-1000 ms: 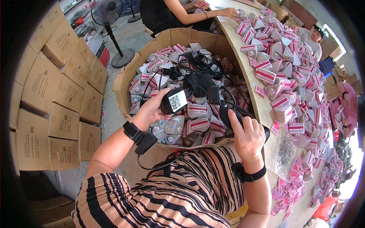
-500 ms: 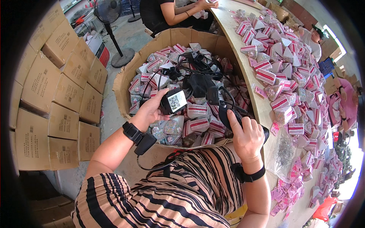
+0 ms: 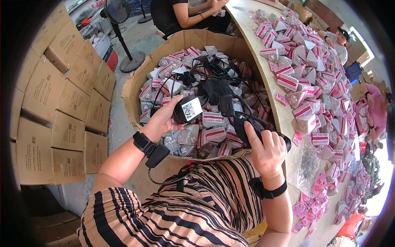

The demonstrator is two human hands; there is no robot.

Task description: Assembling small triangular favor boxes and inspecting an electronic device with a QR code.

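Observation:
My left hand (image 3: 166, 114) is closed round the edge of a small black box-shaped device (image 3: 177, 112) with a white square-coded label facing up. My right hand (image 3: 266, 153) grips a black strap (image 3: 243, 132), index finger laid along it and the other fingers curled in. At the strap's far end sits a small black module (image 3: 226, 106) with cables running off it. Both hands are over the near side of a large open carton (image 3: 131, 92), filled with clear packs that carry pink-and-white labels. A tangle of black cables and straps (image 3: 212, 68) lies on these packs.
A long table (image 3: 269, 78) heaped with similar packs (image 3: 306, 90) runs along my right. Stacked brown cartons (image 3: 68, 131) line the left side, near a standing fan (image 3: 123, 41). A person in black (image 3: 181, 18) sits beyond the carton; others are at the far right.
The black module and strap in front of my right hand have shifted slightly left and tilted. My left hand and its device have barely moved. The seated person's hands have shifted left.

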